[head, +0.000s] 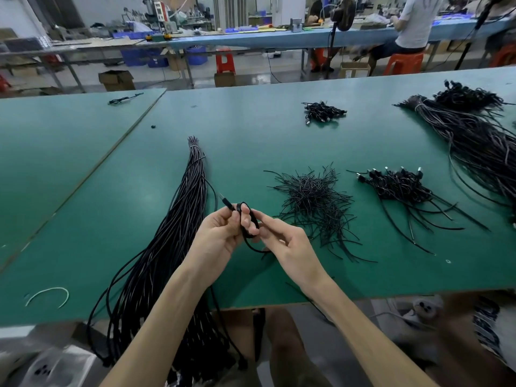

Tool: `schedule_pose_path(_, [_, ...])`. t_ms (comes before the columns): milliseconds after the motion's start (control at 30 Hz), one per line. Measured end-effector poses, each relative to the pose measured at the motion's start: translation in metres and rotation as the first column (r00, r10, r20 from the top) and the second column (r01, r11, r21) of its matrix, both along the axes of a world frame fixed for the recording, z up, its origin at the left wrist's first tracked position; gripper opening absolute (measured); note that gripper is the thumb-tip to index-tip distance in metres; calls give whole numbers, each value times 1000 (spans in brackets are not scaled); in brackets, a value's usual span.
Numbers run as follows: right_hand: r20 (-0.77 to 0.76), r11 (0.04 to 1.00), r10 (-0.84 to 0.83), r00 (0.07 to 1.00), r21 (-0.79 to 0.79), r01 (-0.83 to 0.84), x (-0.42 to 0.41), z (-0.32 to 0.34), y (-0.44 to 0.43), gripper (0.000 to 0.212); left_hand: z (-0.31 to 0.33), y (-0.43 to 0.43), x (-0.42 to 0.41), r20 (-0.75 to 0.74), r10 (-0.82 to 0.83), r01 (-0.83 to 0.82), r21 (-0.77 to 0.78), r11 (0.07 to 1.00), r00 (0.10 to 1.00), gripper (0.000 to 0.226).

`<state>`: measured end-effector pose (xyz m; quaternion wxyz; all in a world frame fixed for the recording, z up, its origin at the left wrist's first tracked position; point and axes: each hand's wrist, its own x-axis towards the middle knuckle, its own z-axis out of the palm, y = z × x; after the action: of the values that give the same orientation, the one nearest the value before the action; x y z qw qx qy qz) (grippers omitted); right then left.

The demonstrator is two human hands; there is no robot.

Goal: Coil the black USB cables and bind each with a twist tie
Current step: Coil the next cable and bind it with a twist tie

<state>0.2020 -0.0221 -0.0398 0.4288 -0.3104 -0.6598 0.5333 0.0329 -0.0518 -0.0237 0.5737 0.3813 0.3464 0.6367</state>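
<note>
My left hand grips a small coil of black USB cable above the green table, its plug sticking up to the left. My right hand pinches the same coil from the right, and a loop of cable hangs below between the hands. A long bundle of uncoiled black cables lies to the left and hangs over the front edge. A loose heap of black twist ties lies just right of my hands.
A pile of coiled, bound cables sits at the right, a smaller pile farther back. Another large cable bundle fills the far right. A white wire scrap lies front left. A person sits at the far bench.
</note>
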Motion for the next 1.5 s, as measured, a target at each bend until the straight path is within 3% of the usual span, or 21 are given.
schedule_pose_path(333, [92,999,-15,996,32,12,-2,1,-5,62,-3,-1,-1,61,36,-31,-90,995,997,15])
schedule_pose_path(500, [152,999,27,988,29,-32,-2,0,-4,81,-1,-2,2,2,114,-114,-16,993,993,17])
schedule_pose_path(633, [179,998,-2,984,62,-9,-1,-1,-3,74,-2,-3,1,-12,110,-110,6,994,994,17])
schedule_pose_path(900, [46,999,-46,998,9,45,1,-1,0,63,-7,-1,0,6,92,-92,-4,996,996,16])
schedule_pose_path(1067, [53,997,-45,998,66,42,1,-5,2,65,-9,-2,0,-152,172,-170,32,985,973,16])
schedule_pose_path(1200, [65,997,-35,997,70,30,1,-8,4,64,-6,-3,2,-71,125,-124,18,992,990,17])
schedule_pose_path(1500, [53,993,-101,994,66,97,1,-8,3,53,-8,-4,2,-86,190,-194,-47,980,978,17])
